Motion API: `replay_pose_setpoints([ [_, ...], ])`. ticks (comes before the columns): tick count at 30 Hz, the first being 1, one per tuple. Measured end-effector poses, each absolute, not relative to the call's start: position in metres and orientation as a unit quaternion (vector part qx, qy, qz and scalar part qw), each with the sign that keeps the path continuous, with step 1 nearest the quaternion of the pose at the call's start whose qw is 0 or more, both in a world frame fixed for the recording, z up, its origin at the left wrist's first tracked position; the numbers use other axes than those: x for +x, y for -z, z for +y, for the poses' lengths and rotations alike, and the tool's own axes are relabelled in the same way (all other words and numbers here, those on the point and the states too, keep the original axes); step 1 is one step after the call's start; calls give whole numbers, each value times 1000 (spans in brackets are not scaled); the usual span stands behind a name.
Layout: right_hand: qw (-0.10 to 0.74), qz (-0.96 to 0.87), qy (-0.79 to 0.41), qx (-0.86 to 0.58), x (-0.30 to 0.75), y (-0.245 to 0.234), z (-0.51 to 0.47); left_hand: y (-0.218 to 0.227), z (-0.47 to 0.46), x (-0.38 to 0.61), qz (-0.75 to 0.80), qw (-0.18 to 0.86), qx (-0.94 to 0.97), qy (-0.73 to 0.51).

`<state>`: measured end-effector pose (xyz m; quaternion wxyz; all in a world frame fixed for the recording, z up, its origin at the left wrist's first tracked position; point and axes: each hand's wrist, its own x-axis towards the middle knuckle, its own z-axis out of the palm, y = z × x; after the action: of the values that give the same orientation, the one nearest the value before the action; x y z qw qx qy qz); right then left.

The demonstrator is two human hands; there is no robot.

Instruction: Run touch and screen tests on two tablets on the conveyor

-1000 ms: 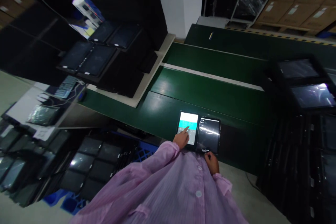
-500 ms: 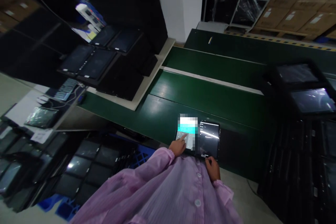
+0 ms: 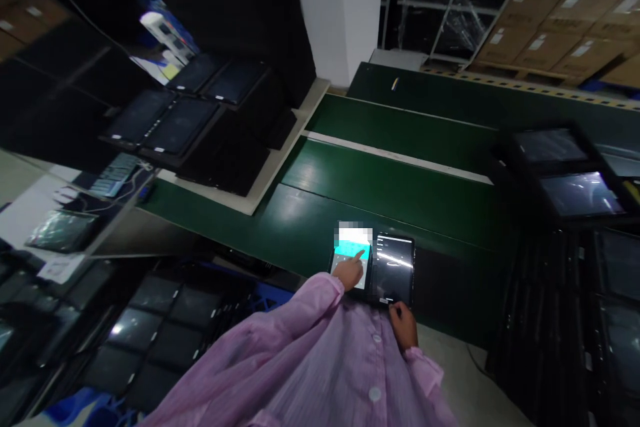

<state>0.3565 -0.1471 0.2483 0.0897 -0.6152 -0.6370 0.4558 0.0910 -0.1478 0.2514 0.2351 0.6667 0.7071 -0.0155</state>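
Two tablets lie side by side on the green belt (image 3: 390, 193) just in front of me. The left tablet (image 3: 353, 250) glows white and cyan; my left hand (image 3: 349, 271) rests on it with the index finger stretched out onto the cyan band. The right tablet (image 3: 395, 267) shows a dark screen with faint lines of text. My right hand (image 3: 403, 323) sits at its near edge, fingers curled, fingertip touching the bottom of the frame. Pink sleeves cover both arms. Neither hand holds anything.
Stacks of dark tablets (image 3: 165, 117) on a pale board (image 3: 280, 160) stand to the left of the belt. More tablets fill blue crates (image 3: 150, 333) low on the left and black racks (image 3: 575, 193) on the right. Cardboard boxes (image 3: 545, 33) and a white pillar (image 3: 340, 7) stand behind.
My left index finger dipped to the lower part of the bright screen, then came back up onto the cyan band. The right hand stayed at the dark tablet's near edge. The view drifted slightly.
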Motion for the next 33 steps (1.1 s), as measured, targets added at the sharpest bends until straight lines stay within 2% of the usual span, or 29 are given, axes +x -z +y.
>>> replay_pose_setpoints([
  [18,102,-626,-469,-615,354,-237,-147,-245,-165,81,733,243,636,-12],
  [23,104,-646,-457,-603,346,-234,-130,-239,-173,70,792,248,549,-102],
  [28,80,-759,-365,-533,315,-244,-99,-211,-172,41,850,196,417,-255],
  [33,-18,-821,-279,-498,281,-257,-77,-192,-157,11,847,341,208,-350],
])
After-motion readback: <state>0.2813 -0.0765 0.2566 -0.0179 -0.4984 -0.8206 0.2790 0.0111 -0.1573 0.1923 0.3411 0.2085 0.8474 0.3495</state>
